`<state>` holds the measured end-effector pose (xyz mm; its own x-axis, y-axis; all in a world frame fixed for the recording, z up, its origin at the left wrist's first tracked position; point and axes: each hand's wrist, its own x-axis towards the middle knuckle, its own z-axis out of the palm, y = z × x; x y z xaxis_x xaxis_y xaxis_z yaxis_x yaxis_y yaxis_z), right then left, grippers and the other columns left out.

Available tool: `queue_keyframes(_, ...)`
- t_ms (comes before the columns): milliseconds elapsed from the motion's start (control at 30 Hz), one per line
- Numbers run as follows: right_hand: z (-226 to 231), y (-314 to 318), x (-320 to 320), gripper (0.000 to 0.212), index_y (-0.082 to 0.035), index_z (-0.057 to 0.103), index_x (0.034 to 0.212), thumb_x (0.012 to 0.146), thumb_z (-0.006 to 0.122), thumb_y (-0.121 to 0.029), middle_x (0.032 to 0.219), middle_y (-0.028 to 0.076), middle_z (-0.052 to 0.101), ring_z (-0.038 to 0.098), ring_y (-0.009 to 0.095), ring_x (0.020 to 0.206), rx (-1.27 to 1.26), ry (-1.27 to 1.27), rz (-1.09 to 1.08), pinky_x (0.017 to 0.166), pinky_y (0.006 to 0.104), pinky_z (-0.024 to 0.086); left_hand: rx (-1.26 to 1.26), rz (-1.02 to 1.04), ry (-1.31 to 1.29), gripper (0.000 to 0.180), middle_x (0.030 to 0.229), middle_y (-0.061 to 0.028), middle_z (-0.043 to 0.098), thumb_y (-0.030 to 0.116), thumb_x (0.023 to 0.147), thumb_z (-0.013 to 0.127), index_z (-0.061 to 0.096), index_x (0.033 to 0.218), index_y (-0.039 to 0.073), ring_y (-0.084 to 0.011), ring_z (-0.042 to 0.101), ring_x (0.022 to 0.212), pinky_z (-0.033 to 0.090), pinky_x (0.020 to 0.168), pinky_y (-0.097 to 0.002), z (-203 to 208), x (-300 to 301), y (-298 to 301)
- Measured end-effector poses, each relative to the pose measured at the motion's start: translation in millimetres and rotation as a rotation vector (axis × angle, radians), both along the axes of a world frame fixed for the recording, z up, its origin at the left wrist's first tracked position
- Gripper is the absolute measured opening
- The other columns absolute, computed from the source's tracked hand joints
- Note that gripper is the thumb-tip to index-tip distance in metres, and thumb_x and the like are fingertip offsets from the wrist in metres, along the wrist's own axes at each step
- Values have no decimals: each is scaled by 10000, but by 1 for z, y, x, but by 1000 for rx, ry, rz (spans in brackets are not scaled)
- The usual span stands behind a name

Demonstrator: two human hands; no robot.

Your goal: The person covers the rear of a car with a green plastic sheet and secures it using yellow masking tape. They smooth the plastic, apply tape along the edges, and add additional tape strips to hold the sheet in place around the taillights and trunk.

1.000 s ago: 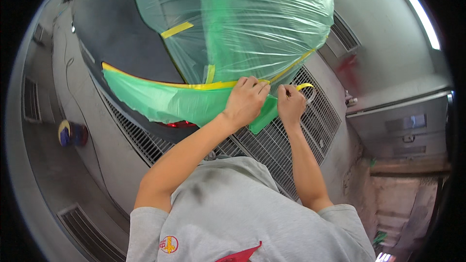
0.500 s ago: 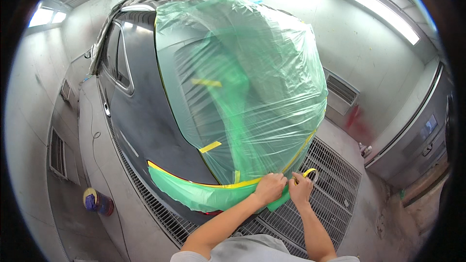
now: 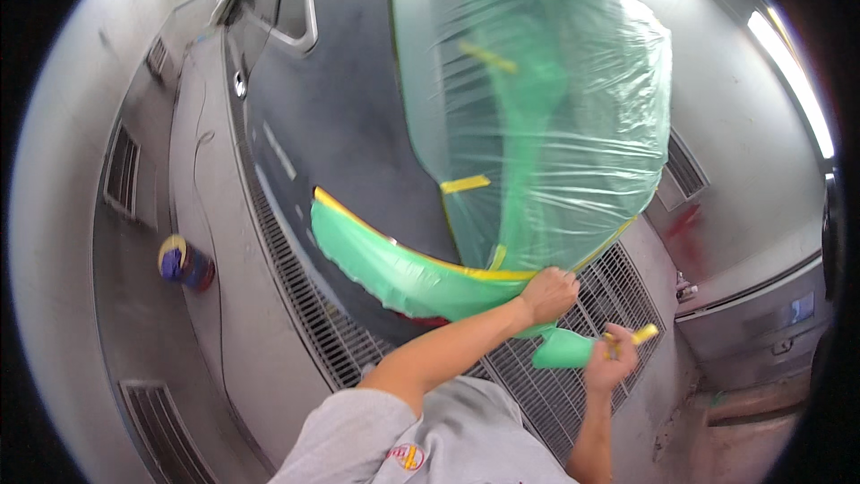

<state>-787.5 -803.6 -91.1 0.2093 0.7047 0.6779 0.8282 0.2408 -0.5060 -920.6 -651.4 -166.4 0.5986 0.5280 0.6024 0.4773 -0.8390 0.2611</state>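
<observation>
A dark car body (image 3: pixel 340 99) stands before me, its rear wrapped in clear green plastic sheeting (image 3: pixel 609 125). Along the lower rear runs a strip of green masking film (image 3: pixel 385 260) edged with yellow tape. My left hand (image 3: pixel 549 296), fingers closed, grips or presses this strip at its right end; what lies under the fingers is hidden. Lower and to the right, my right hand (image 3: pixel 614 358) is closed on yellow masking tape (image 3: pixel 645 334), which sticks out past the fingers. A loose flap of green film (image 3: pixel 564 350) stretches from below the left hand to the right.
Metal floor grating (image 3: pixel 618 282) runs under and beside the car. A round container with something purple on top (image 3: pixel 186 262) stands on the left floor near a thin cable (image 3: pixel 208 206). Walls with vents (image 3: pixel 122 170) are on both sides, and a grey door (image 3: pixel 761 323) is at right.
My right hand has moved down and away from the left hand, drawing out the green film flap. The left hand stays at the strip's right end. My view has tilted down and shifted left.
</observation>
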Motion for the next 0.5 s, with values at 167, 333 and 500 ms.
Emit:
queue_keyframes(167,49,-70,62,398,12,731,1178,819,566,60,868,-12,562,489,89,732,-22,306,-270,681,243,430,10,-8,-97,94,785,-71,639,158,825,631,648,745,112,-245,664,800,518,740,-380,-3,0,1)
queue_keyframes(333,50,-66,65,357,53,724,1170,826,631,45,926,23,631,581,105,778,-223,619,-378,713,245,484,44,-105,-185,98,756,-88,617,173,810,633,643,741,104,-274,656,785,517,727,-417,6,-22,-10)
queue_keyframes(500,22,-29,19,328,40,704,1219,909,707,-66,958,46,662,620,108,824,-451,745,-46,703,264,502,-45,-264,-327,63,769,-70,600,132,797,643,634,833,81,-278,639,716,513,659,-421,12,-57,-66)
